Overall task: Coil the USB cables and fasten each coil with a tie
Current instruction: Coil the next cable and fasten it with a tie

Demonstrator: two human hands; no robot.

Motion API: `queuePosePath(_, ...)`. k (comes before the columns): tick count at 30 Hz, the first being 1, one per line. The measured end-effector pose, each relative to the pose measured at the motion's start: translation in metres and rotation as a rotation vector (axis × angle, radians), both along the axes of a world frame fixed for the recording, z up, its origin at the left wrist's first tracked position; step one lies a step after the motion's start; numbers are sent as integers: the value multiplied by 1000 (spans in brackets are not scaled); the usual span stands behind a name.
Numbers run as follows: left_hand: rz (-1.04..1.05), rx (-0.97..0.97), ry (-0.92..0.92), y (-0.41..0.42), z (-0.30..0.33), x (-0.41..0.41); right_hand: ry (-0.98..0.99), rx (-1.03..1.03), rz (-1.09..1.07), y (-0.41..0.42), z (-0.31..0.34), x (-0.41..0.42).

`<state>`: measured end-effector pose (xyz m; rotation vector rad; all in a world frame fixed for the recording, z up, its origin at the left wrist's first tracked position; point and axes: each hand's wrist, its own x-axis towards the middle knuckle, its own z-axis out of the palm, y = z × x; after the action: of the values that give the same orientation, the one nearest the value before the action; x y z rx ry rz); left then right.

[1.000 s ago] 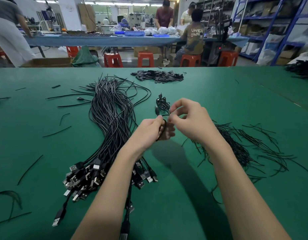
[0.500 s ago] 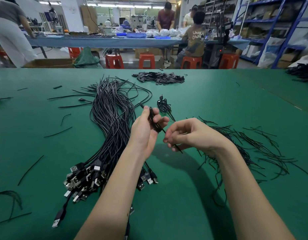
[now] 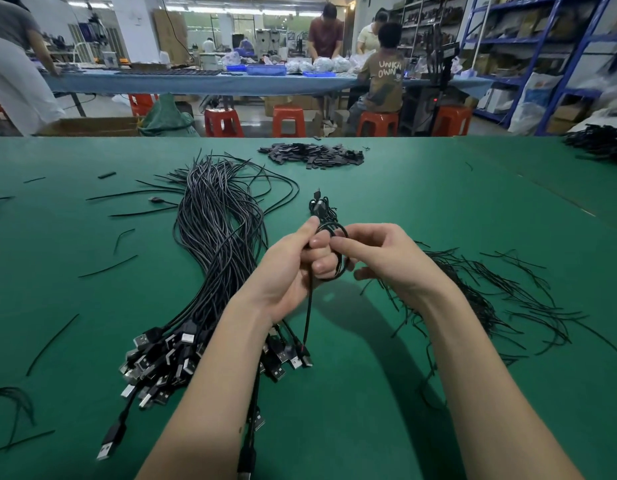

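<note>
My left hand (image 3: 296, 268) grips a black USB cable (image 3: 335, 252) wound in loops around its fingers, above the green table (image 3: 369, 393). The cable's free end hangs down to a plug (image 3: 305, 358). My right hand (image 3: 386, 258) pinches the loop at its right side. A big bundle of loose black USB cables (image 3: 220, 244) lies to the left, plugs (image 3: 161, 358) toward me. A coiled cable (image 3: 319, 206) lies just beyond my hands. A heap of thin black ties (image 3: 490, 299) spreads to the right.
A pile of small black flat pieces (image 3: 314, 157) lies at the far table edge. Stray black ties (image 3: 52, 341) are scattered on the left. More black cables (image 3: 598, 143) sit far right. Beyond the table are red stools (image 3: 288, 121) and people at another bench.
My right hand has come back up from lower right to the left hand. The cable now forms a loop around my left fingers, with its end hanging down.
</note>
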<state>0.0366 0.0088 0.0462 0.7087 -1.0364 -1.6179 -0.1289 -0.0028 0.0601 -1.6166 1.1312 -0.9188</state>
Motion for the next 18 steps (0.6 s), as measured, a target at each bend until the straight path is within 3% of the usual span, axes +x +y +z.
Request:
queuePosePath(4,362,-159,-488,-3,-5,-10,85,-142,-150,-3,2,7)
queuePosePath(7,380,-211,-591,-2,-4,-15,-32,-169,-241,-4,1,13)
queuePosePath(11,427,-338,-955,1,-6,-20,-55,-180,-270,-6,-6,20)
queuePosePath(18,405,-384,-1026,3,-6,-22,146,-294,-346,-7,-12,27)
